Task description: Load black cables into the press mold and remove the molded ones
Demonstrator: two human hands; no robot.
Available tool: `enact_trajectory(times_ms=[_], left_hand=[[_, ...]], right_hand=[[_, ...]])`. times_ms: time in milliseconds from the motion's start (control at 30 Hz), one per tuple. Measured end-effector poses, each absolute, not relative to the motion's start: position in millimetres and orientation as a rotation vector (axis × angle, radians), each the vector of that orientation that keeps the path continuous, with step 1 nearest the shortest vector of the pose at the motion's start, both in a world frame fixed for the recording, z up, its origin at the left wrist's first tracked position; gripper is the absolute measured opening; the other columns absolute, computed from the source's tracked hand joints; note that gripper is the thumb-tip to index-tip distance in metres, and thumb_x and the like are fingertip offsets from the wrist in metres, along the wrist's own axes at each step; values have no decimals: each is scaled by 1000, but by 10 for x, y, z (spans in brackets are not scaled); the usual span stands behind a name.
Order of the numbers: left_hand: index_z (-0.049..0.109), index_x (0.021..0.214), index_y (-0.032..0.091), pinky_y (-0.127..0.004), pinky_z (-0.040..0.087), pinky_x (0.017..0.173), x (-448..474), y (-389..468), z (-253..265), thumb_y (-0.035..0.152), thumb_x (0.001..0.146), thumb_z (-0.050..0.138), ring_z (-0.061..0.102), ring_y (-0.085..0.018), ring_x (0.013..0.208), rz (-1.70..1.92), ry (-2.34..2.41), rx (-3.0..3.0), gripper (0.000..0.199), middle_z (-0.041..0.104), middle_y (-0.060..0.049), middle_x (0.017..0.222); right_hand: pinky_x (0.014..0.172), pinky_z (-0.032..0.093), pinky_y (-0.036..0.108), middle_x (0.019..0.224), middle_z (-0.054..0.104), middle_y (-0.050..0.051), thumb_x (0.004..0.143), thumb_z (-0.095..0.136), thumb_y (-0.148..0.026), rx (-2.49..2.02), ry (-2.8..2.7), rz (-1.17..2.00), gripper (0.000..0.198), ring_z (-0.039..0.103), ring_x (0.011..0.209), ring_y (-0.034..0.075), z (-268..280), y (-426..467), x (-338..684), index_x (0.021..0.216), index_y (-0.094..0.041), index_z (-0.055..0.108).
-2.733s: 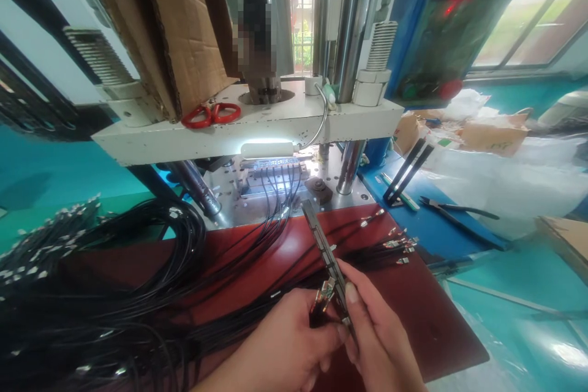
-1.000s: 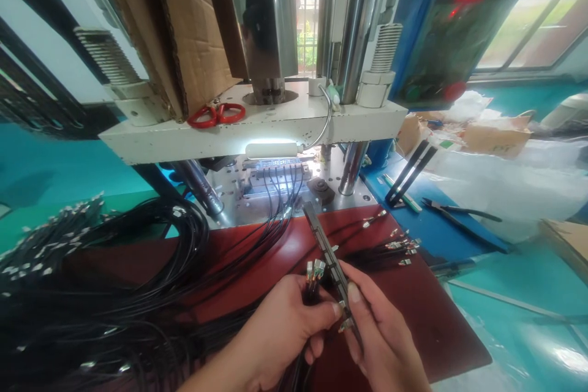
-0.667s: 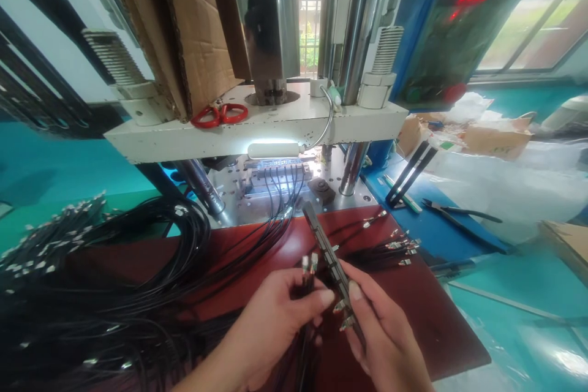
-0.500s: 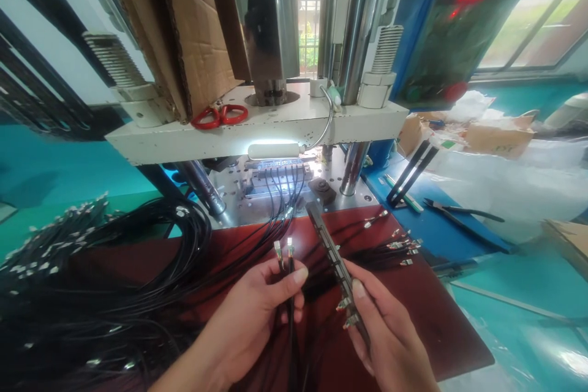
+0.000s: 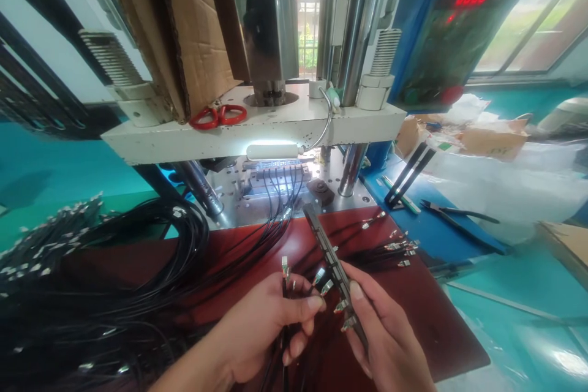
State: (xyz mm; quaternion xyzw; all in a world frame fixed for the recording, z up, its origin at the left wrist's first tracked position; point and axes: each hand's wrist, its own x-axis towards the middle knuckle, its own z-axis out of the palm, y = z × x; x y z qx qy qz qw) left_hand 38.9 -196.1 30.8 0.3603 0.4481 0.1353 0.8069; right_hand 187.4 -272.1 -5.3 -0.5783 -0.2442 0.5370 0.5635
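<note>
My left hand is closed on thin black cables with small silver plug ends. One plug points up above the fingers, and another plug leans right beside the fingertips. My right hand grips a dark slotted bar, held tilted with its far end up and to the left. Plugs sit along the bar's lower left edge near my right thumb. The left fingertips are close to the bar; whether they touch a plug at its edge I cannot tell.
Ahead stands a press with a white plate, red-handled scissors on it and a lit lamp at its edge. Cables run into a fixture below. Coiled cables lie left; pliers lie right on a blue surface.
My left hand has moved right, closer to the bar. Its two plugs, upright side by side before, are now spread apart, one leaning toward the bar. The right hand has barely moved.
</note>
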Motion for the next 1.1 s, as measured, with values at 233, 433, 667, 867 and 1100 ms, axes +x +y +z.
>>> enact_trajectory(times_ms=[233, 433, 667, 867, 1100], left_hand=[[58, 78, 14, -16, 22, 33, 403, -1932, 325, 24, 75, 64, 39, -4, 37, 251, 951, 788, 12, 51, 4, 55], [55, 74, 16, -16, 22, 32, 421, -1937, 298, 23, 74, 64, 39, -4, 36, 223, 925, 800, 11, 52, 4, 56], [52, 75, 17, -15, 25, 32, 453, -1962, 277, 31, 78, 63, 39, -4, 36, 243, 903, 881, 19, 51, 4, 59], [49, 71, 18, -16, 25, 32, 542, -1999, 194, 32, 81, 59, 34, -4, 34, 326, 920, 1056, 20, 46, 6, 55], [52, 80, 17, -18, 30, 37, 512, -2004, 250, 37, 79, 64, 39, -6, 39, 343, 922, 1001, 24, 49, 5, 59]], right_hand=[[33, 32, 11, 58, 51, -5, 82, 60, -58, -1397, -554, 1254, 51, 34, 37, 4, -25, -2729, 1862, 123, -27, 57], [33, 35, 14, 60, 54, -4, 80, 61, -59, -1423, -550, 1227, 56, 38, 37, 6, -16, -2734, 1855, 125, -26, 58], [35, 36, 16, 78, 63, 2, 83, 58, -56, -1412, -706, 1183, 51, 38, 38, 4, -56, -2734, 1872, 123, -26, 60], [33, 30, 16, 101, 63, 6, 86, 54, -55, -1392, -767, 1155, 48, 36, 39, 3, -116, -2744, 1833, 126, -28, 59], [33, 29, 16, 99, 63, 5, 85, 57, -54, -1391, -741, 1191, 46, 35, 39, 2, -87, -2741, 1853, 122, -28, 61]])
